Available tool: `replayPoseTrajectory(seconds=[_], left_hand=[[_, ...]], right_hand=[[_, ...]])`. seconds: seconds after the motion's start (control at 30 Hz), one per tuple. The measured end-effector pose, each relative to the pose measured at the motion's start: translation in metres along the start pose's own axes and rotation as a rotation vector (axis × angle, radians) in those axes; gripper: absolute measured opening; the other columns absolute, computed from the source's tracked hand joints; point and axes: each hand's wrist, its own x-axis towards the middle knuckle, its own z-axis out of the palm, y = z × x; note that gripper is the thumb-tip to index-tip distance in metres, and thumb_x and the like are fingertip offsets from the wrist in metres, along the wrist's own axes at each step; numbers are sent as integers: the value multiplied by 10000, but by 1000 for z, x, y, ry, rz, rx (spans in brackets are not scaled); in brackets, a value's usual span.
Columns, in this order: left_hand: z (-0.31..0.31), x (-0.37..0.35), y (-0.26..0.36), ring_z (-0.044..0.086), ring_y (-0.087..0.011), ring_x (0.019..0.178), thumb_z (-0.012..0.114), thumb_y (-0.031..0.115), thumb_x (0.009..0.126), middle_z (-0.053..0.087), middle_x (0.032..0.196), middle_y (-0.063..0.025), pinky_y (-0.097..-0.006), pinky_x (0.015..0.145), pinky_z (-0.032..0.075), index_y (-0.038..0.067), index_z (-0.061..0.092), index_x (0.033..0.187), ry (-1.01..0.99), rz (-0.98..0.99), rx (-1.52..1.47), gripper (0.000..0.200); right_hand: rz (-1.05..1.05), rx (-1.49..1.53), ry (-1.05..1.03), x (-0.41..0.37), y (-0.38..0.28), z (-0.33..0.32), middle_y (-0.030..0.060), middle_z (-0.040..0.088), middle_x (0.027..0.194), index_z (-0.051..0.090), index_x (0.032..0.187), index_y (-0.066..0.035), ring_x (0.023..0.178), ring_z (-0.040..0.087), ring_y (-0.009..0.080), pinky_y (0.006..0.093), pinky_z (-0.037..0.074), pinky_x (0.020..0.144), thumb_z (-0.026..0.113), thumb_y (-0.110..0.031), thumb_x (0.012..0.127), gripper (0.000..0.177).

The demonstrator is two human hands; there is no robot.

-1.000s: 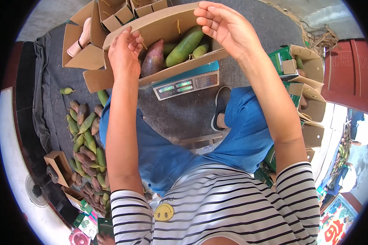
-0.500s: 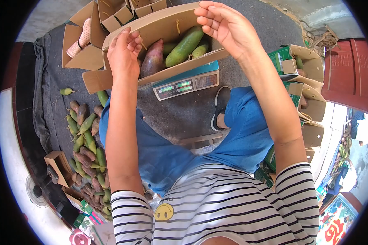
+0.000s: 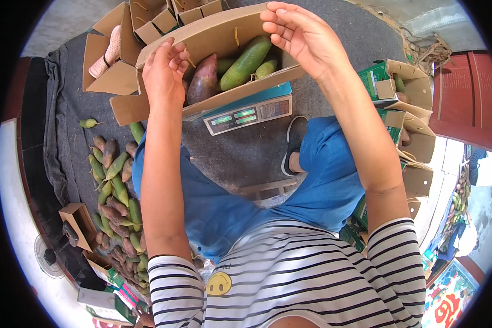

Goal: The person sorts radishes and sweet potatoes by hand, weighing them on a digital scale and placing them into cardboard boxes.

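Observation:
A cardboard box [image 3: 224, 101] with yellow rope handles stands tilted on a digital scale [image 3: 250, 116] with a lit display. Inside lie a big green radish [image 3: 247, 63], a purplish radish [image 3: 203, 80] and a smaller green radish [image 3: 266, 68]. At the box's left end is my left hand [image 3: 165, 71], its fingers loosely bent and apart near a rope handle. My right hand [image 3: 306, 41] is over the right end, palm showing, fingers half bent and spread with nothing in them.
To the left, a heap of green and purplish radishes [image 3: 117, 202] covers the floor cloth. Cardboard boxes [image 3: 106, 52] stand behind, one with pink foam netting [image 3: 113, 46]. Green and brown cartons [image 3: 413, 123] line the right side. My shoe [image 3: 294, 145] is beside the scale.
Both hands and the box have hardly moved. At the lower left, a white and green carton has come into view where a pink object was visible before.

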Motion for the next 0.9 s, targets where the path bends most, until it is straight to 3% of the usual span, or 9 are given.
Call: replayPoseTrajectory(seconds=[0.33, 0.53, 0.9], left_hand=[[-1, 0, 5, 594, -178, 746, 549, 206, 903, 627, 897, -116, -287, 679, 460, -14, 551, 1068, 13, 11, 9, 276], [-8, 4, 10, 581, -208, 766, 372, 355, 961, 614, 919, -145, -316, 693, 458, -26, 539, 1070, -4, -52, -157, 431], [-13, 8, 17, 563, -234, 787, 355, 347, 964, 599, 956, -179, -336, 703, 462, -54, 519, 1090, 7, -44, -196, 451]], right_hand=[[14, 21, -32, -3, -6, -3, 122, 664, 946, 586, 1079, 27, 829, 650, 158, 261, 527, 696, 501, -98, 907, 229], [27, 27, -21, -4, -7, 0, 115, 658, 953, 578, 1088, 29, 839, 644, 157, 263, 525, 709, 488, -108, 912, 241], [22, 16, -34, -3, -6, -2, 119, 662, 956, 584, 1083, 25, 846, 646, 159, 264, 524, 714, 495, -117, 912, 240]])
